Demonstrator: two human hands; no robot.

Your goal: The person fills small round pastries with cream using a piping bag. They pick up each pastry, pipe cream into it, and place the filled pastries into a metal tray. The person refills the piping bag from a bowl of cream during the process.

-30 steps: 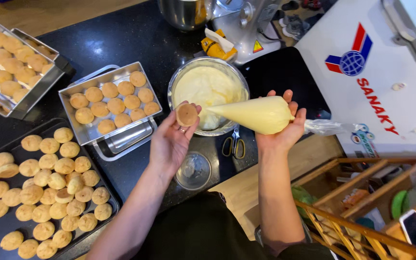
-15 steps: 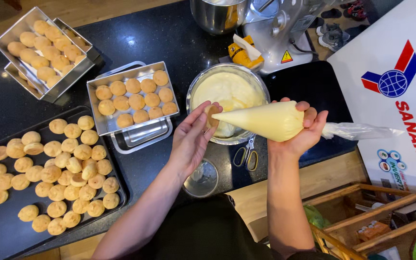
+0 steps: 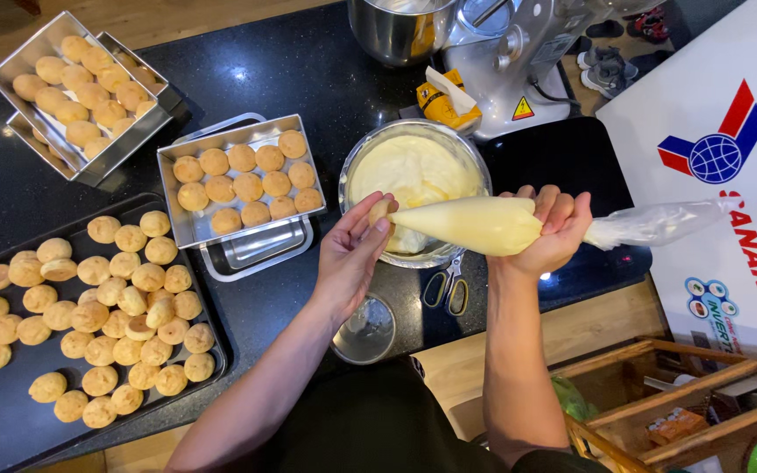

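Observation:
My left hand [image 3: 352, 254] holds a small round puff pastry [image 3: 381, 210] at its fingertips, over the near edge of a metal bowl of pale cream [image 3: 413, 166]. My right hand [image 3: 547, 229] grips a cream-filled piping bag [image 3: 475, 223] held level, its tip pressed into the puff. The bag's twisted clear tail [image 3: 654, 223] trails right over a white chest freezer lid [image 3: 729, 105]. To the left, a rectangular tin [image 3: 247, 180] holds rows of puffs.
A black tray [image 3: 10, 412] with several puffs lies at the left; another tin of puffs [image 3: 81, 92] sits at the back left. Scissors [image 3: 447, 289] and a small metal cup [image 3: 365, 331] lie near me. A stand mixer [image 3: 501, 52] stands behind; a wooden crate [image 3: 676, 403] is lower right.
Both hands came together over the bowl's edge: the puff, shown face-up a second ago, now meets the bag's tip. The view shifted, so everything sits further right and lower in frame.

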